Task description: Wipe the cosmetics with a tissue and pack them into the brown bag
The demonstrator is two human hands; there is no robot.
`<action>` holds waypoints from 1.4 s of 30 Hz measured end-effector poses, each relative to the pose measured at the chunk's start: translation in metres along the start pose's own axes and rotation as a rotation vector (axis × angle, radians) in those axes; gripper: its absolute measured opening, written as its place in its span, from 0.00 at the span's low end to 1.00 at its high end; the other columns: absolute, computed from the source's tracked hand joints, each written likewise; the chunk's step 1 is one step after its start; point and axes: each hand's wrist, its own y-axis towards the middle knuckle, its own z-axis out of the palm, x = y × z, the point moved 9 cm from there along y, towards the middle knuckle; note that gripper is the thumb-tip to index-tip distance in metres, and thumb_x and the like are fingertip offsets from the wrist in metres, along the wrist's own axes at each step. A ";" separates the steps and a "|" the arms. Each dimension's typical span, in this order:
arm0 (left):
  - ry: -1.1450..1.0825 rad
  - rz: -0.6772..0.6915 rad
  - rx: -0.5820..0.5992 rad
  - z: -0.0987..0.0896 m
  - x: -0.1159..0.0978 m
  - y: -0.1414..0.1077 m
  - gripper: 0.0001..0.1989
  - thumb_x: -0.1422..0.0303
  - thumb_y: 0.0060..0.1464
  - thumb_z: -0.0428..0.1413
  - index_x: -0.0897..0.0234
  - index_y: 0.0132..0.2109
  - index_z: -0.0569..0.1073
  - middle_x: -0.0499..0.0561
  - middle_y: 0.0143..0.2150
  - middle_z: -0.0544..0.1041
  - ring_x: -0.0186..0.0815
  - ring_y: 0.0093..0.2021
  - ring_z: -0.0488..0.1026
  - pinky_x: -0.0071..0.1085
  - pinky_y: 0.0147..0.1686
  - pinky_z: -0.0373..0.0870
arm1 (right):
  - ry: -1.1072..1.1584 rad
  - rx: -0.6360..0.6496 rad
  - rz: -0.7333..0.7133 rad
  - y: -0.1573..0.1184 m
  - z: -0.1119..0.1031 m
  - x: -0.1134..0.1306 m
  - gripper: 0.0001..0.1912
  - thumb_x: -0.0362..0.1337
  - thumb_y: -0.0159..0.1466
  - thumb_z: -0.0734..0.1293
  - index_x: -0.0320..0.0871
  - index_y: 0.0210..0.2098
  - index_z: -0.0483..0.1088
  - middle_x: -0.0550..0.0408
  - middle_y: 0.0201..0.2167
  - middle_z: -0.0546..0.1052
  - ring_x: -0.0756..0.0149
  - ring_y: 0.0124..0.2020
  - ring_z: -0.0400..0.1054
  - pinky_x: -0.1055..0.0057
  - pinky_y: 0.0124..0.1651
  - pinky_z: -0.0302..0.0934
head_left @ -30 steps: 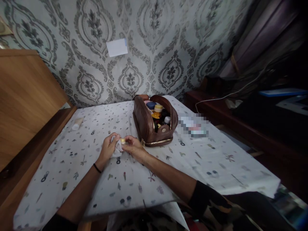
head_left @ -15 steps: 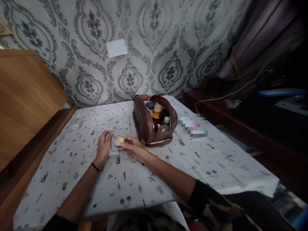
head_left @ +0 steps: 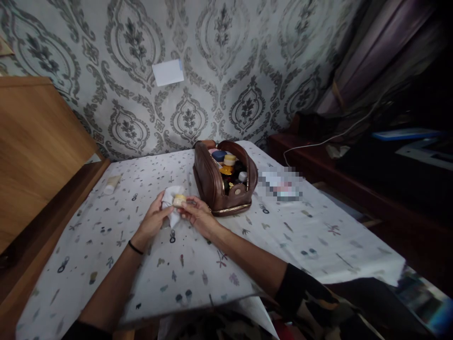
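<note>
A small jar with a yellow lid [head_left: 180,200] is held in the fingers of my right hand [head_left: 198,215]. My left hand [head_left: 153,218] grips a crumpled white cloth [head_left: 172,216], which lies against the jar's left side. Just right of my hands stands a brown leather bag [head_left: 205,177], unzipped at the top. Inside it show an amber bottle with a pale yellow cap [head_left: 229,161], a dark blue round item [head_left: 219,156] and a grey-white cap [head_left: 242,176].
A beige tube with a white cap [head_left: 112,185] lies at the left on the patterned tabletop [head_left: 141,278]. Right of the bag is a blurred-out flat item [head_left: 283,184]. A wooden panel [head_left: 42,151] rises at the left, and a white cable [head_left: 329,140] runs at the right.
The white cloth is now raised and bunched in my left hand, against the jar. The jar has moved slightly right and up in my right hand. The view has shifted slightly.
</note>
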 end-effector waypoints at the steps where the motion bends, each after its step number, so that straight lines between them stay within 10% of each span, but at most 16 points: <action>1: 0.026 0.021 -0.013 -0.003 0.000 0.001 0.27 0.64 0.46 0.64 0.63 0.54 0.69 0.51 0.43 0.77 0.35 0.38 0.74 0.28 0.38 0.70 | 0.019 0.001 0.001 -0.001 0.001 0.001 0.27 0.41 0.42 0.82 0.42 0.35 0.68 0.56 0.30 0.80 0.70 0.29 0.75 0.76 0.31 0.65; 11: 0.363 0.152 -0.205 -0.023 -0.008 -0.002 0.16 0.56 0.53 0.59 0.65 0.31 0.70 0.43 0.25 0.66 0.28 0.25 0.61 0.23 0.25 0.60 | -0.057 0.044 0.016 -0.007 0.010 -0.004 0.28 0.40 0.41 0.81 0.43 0.36 0.67 0.58 0.30 0.78 0.69 0.29 0.75 0.77 0.29 0.62; 20: 0.274 0.141 -0.188 -0.012 -0.004 -0.005 0.16 0.55 0.54 0.59 0.63 0.34 0.69 0.45 0.30 0.66 0.30 0.30 0.64 0.24 0.30 0.63 | -0.650 -0.042 -0.305 -0.006 0.002 0.014 0.20 0.38 0.45 0.76 0.44 0.37 0.73 0.61 0.27 0.71 0.71 0.28 0.64 0.74 0.32 0.59; 27: 0.350 0.082 -0.167 -0.011 0.001 -0.006 0.19 0.53 0.58 0.55 0.59 0.51 0.70 0.46 0.34 0.71 0.32 0.31 0.67 0.26 0.30 0.64 | -0.598 0.053 -0.257 -0.005 0.008 0.003 0.23 0.39 0.47 0.75 0.44 0.43 0.72 0.58 0.33 0.73 0.70 0.31 0.67 0.71 0.37 0.63; 34: 0.509 0.173 -0.019 0.011 -0.011 -0.009 0.16 0.54 0.60 0.52 0.62 0.44 0.71 0.47 0.35 0.72 0.35 0.36 0.70 0.29 0.38 0.65 | -0.703 0.040 -0.316 -0.008 0.009 0.009 0.13 0.37 0.50 0.72 0.44 0.36 0.75 0.58 0.32 0.72 0.71 0.29 0.65 0.75 0.31 0.63; 42: 0.514 0.169 -0.139 0.002 -0.012 -0.010 0.18 0.53 0.61 0.50 0.61 0.30 0.62 0.43 0.25 0.62 0.30 0.27 0.61 0.27 0.30 0.60 | -0.685 0.051 -0.205 -0.012 0.011 0.003 0.17 0.37 0.49 0.72 0.43 0.38 0.74 0.59 0.32 0.71 0.76 0.23 0.62 0.77 0.26 0.59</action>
